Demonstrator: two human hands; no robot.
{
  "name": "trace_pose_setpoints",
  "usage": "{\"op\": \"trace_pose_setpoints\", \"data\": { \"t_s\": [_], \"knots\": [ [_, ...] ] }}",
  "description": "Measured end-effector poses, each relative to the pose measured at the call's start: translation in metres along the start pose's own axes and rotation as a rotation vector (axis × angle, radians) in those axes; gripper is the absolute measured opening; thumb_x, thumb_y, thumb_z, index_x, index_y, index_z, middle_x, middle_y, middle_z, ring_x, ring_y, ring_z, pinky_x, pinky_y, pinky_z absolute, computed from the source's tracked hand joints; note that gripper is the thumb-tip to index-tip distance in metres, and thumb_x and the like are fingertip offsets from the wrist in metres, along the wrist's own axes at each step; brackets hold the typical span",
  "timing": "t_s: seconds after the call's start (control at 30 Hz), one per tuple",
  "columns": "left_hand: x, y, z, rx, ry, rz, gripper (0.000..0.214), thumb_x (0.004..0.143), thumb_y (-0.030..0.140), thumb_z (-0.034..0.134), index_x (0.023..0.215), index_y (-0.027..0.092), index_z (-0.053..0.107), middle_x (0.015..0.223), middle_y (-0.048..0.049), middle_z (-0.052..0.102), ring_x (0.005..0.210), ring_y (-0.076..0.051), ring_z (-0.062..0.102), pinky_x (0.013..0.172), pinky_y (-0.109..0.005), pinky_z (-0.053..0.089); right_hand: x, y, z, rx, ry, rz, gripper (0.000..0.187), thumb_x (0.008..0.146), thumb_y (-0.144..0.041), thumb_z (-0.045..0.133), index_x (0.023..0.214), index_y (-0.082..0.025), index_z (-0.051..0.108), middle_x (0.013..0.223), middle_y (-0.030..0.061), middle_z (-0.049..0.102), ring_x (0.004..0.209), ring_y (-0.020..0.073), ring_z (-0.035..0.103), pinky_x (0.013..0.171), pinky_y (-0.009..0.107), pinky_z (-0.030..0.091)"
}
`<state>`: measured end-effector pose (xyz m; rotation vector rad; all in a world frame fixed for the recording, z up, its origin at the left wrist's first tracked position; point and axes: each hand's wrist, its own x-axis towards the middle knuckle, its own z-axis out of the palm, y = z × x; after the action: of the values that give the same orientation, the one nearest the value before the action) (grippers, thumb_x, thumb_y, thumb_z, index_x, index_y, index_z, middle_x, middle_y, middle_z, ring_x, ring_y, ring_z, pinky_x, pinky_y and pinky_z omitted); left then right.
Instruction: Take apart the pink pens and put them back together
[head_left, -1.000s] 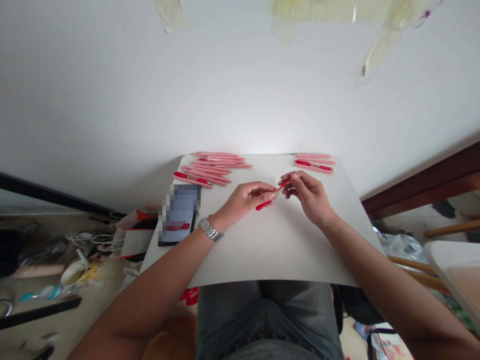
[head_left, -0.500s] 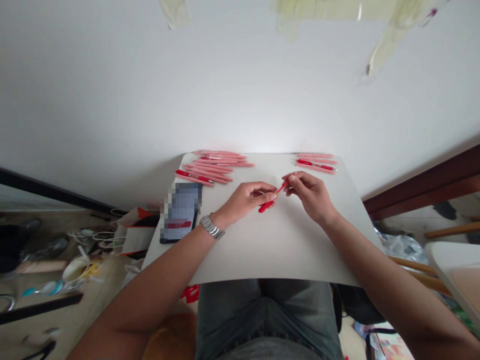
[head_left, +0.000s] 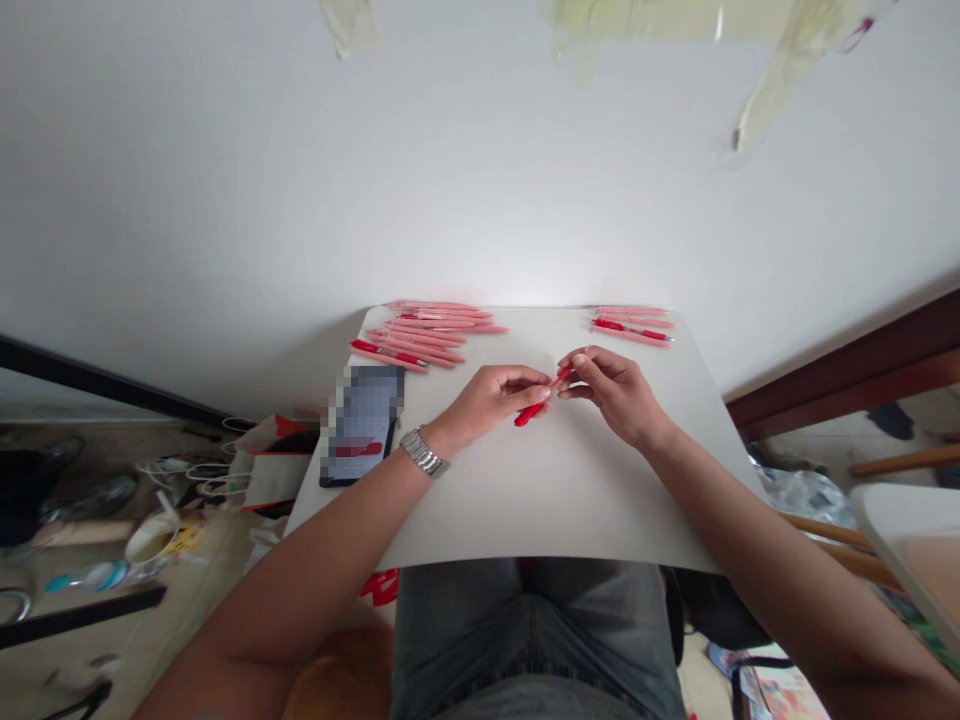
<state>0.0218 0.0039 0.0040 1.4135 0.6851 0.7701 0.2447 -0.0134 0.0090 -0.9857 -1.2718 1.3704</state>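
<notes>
Both hands meet over the middle of a white board that rests on my lap. My left hand, with a metal watch at the wrist, pinches the lower end of a red pen. My right hand is closed in a pinch on the pen's upper end. The pen tilts from lower left to upper right between them, just above the board.
A pile of several pink and red pens lies at the board's far left, a smaller group of pens at its far right. A dark phone lies at the left edge. Clutter covers the floor on the left; wooden furniture stands right.
My right hand has slid a little down and left along the pen, closer to my left hand. The left hand and pen have barely moved.
</notes>
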Motion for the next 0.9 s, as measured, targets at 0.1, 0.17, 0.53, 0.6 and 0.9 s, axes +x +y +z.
{"op": "trace_pose_setpoints", "data": {
  "t_s": [0.1,0.17,0.53,0.6,0.9],
  "knots": [
    [0.0002,-0.0003,-0.0003,0.004,0.002,0.009,0.041,0.091,0.047,0.078,0.111,0.012,0.076,0.088,-0.0123,0.078,0.078,-0.02,0.073,0.06,-0.027,0.053,0.0,-0.0003,0.0005,0.015,-0.007,0.02,0.037,0.091,-0.06,0.075,0.095,-0.023,0.077,0.098,0.0043,0.074,0.084,0.0173,0.074,0.082,0.036,0.067],
    [0.0001,-0.0004,-0.0003,0.003,-0.003,0.017,0.04,0.092,0.047,0.077,0.112,0.013,0.076,0.091,-0.0123,0.078,0.077,-0.018,0.072,0.061,-0.027,0.053,0.0003,0.0003,0.0004,0.026,-0.005,0.034,0.037,0.09,-0.06,0.075,0.095,-0.023,0.077,0.099,0.0045,0.074,0.084,0.0169,0.074,0.08,0.035,0.067],
    [0.0013,-0.0017,0.0022,-0.089,0.005,-0.014,0.037,0.093,0.047,0.076,0.11,0.014,0.076,0.088,-0.011,0.078,0.074,-0.016,0.07,0.058,-0.025,0.048,0.0005,0.0,0.0017,0.026,0.027,0.01,0.04,0.091,-0.063,0.073,0.091,-0.022,0.071,0.093,0.0044,0.075,0.083,0.0176,0.075,0.078,0.035,0.066],
    [0.0013,-0.0012,0.0026,-0.095,0.012,-0.021,0.038,0.092,0.047,0.077,0.11,0.014,0.075,0.089,-0.0112,0.078,0.076,-0.018,0.071,0.058,-0.025,0.048,0.0006,0.0002,0.0022,0.033,0.03,-0.009,0.039,0.093,-0.061,0.072,0.091,-0.022,0.071,0.09,0.004,0.074,0.081,0.0167,0.074,0.077,0.033,0.066],
    [0.0011,0.0007,-0.0004,-0.03,-0.023,-0.022,0.038,0.095,0.048,0.074,0.106,0.012,0.075,0.08,-0.0067,0.071,0.076,-0.016,0.068,0.067,-0.027,0.048,0.0013,-0.0012,0.0021,0.023,0.034,-0.06,0.037,0.095,-0.059,0.071,0.089,-0.022,0.07,0.089,0.0035,0.071,0.077,0.016,0.07,0.075,0.033,0.063]
  ]
}}
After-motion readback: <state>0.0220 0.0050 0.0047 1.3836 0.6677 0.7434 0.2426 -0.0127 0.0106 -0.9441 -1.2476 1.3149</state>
